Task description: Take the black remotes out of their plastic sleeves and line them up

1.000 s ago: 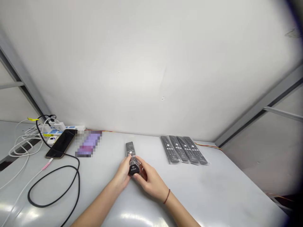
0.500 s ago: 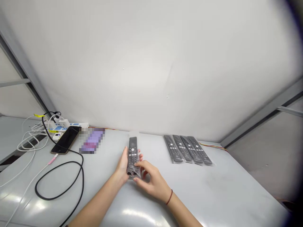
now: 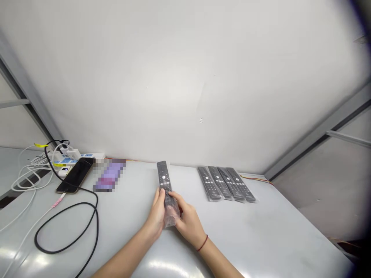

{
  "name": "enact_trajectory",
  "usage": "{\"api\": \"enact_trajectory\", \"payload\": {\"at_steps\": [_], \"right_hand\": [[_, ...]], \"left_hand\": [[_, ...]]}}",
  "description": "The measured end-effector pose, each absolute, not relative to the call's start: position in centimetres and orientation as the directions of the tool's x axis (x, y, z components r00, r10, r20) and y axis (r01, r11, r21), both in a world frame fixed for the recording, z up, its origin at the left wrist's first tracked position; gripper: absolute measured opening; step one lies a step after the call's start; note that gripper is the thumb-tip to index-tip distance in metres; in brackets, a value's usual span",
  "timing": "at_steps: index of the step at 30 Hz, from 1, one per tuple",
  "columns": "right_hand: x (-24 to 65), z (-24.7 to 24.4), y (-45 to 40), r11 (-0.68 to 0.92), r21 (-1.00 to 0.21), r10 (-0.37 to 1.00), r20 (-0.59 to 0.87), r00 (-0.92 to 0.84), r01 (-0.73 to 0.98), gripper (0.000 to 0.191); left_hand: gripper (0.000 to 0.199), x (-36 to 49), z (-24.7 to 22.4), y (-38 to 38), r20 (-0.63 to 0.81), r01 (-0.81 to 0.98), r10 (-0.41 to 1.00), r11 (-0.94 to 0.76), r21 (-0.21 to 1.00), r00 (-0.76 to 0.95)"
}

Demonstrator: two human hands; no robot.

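A black remote control (image 3: 164, 175) in a clear plastic bag is held between my two hands, its top end pointing away from me. My left hand (image 3: 156, 214) is closed round its left side, thumb on the buttons. On the right side, my right hand (image 3: 189, 222) grips the remote and the loose lower end of the bag (image 3: 171, 218). The fingers beneath the remote are partly hidden. To the right, several bagged remotes (image 3: 224, 183) lie side by side on the grey table (image 3: 246, 239).
At the left are a black phone (image 3: 75, 175), a blurred purple item (image 3: 110, 175), a white power strip (image 3: 97, 155) with plugs, white cables and a looped black cable (image 3: 97, 224). A pale wall (image 3: 174, 96) stands behind the table.
The held remote now extends farther out of the hands, tilted slightly left. My left thumb has come onto its buttons, and my right hand has closed on its lower part and the bag. The view has shifted slightly.
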State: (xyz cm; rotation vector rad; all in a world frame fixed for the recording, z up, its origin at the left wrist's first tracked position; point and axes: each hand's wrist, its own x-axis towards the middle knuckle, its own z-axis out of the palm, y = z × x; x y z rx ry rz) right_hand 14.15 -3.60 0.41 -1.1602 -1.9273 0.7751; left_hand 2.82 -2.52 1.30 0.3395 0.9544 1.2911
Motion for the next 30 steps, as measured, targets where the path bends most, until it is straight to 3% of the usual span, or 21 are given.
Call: {"api": "enact_trajectory", "payload": {"at_steps": [5,9,13,18,22,25,30], "right_hand": [[14.4,0.7,-3.6,0.441,-0.794,0.888,0.319,-0.330,0.420,0.033],[14.3,0.8,-3.8,0.522,-0.752,0.839,0.368,-0.401,0.403,0.028],[14.0,0.5,-4.0,0.565,-0.699,0.815,0.390,-0.428,0.439,0.025],[14.1,0.1,-3.7,0.490,-0.732,0.868,0.359,-0.344,0.474,0.025],[14.4,0.4,-3.4,0.500,-0.737,0.859,0.353,-0.372,0.455,0.037],[14.5,0.9,-3.4,0.540,-0.736,0.827,0.377,-0.417,0.407,0.045],[14.7,2.2,-3.4,0.427,-0.851,0.844,0.254,-0.472,0.307,0.025]], "left_hand": [[0.025,2.3,1.9,-2.1,-0.440,-0.699,0.893,0.373,0.610,0.093],[0.040,1.2,2.9,-1.2,-0.523,-0.742,0.838,0.449,0.498,0.156],[0.039,0.8,2.5,-1.1,-0.527,-0.742,0.841,0.431,0.513,0.124],[0.034,1.7,1.9,-1.7,-0.538,-0.713,0.826,0.477,0.514,0.165],[0.013,1.3,2.2,-1.0,-0.464,-0.746,0.884,0.341,0.571,0.049],[0.011,0.2,2.6,-0.3,-0.417,-0.761,0.909,0.265,0.593,-0.007],[0.015,-0.6,3.4,-0.2,-0.349,-0.718,0.937,0.230,0.657,-0.019]]}}
